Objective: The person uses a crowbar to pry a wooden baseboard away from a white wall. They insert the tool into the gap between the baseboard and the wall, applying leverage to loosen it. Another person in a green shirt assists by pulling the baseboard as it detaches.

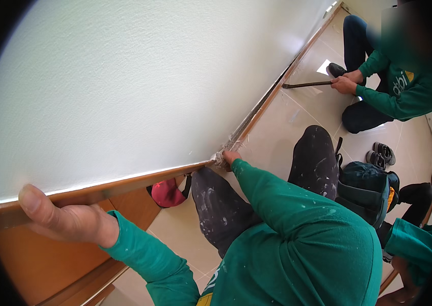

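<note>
Your left hand (68,219) grips the top edge of a long brown wooden trim (103,191) running along the foot of the white wall (139,86). Your right hand (228,157) pinches its far end at the corner, beside pale crumbly debris.

No packages, signs or screens appear. The only label-like mark is a white and yellow printed emblem (402,81) on the green sleeve of the co-worker (404,86) crouching beside the white wall (149,76).
</note>
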The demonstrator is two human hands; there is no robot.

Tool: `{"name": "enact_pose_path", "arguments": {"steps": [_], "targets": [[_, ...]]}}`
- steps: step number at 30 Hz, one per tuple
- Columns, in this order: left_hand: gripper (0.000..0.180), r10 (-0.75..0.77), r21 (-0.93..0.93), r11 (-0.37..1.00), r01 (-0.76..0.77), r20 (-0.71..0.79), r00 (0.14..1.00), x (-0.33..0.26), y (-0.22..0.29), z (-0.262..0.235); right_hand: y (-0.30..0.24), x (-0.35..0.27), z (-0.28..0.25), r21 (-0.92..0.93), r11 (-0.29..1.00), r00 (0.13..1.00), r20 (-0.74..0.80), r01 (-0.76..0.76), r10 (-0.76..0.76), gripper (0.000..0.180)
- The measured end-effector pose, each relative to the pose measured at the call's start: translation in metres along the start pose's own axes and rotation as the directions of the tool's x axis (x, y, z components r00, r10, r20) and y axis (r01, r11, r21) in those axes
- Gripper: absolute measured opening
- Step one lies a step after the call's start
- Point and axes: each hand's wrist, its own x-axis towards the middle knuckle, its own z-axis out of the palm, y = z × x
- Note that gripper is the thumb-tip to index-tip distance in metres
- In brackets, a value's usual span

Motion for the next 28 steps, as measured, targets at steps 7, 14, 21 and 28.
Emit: {"name": "enact_pose_path", "arguments": {"steps": [7, 14, 21, 28], "targets": [[0.071, -0.007, -0.015, 1.000, 0.007, -0.010, 1.000, -0.003, 0.004, -0.005, 0.008, 0.012, 0.007, 0.070, 0.997, 0.999, -0.028, -0.030, 0.032, 0.054], [0.072, -0.030, -0.026, 0.999, 0.029, -0.020, 0.999, -0.001, 0.009, 0.001, -0.004, -0.007, -0.002, 0.165, 0.983, 0.997, 0.036, -0.073, 0.068, 0.047], [0.075, -0.012, -0.023, 1.000, 0.012, -0.003, 1.000, -0.003, 0.008, 0.002, -0.026, -0.049, -0.019, 0.209, 0.975, 0.993, 0.102, -0.072, 0.052, 0.043], [0.077, -0.037, -0.011, 0.999, 0.037, 0.025, 0.999, -0.001, 0.002, -0.007, -0.028, -0.050, -0.023, 0.165, 0.986, 0.982, 0.187, -0.033, 0.002, 0.037]]}}
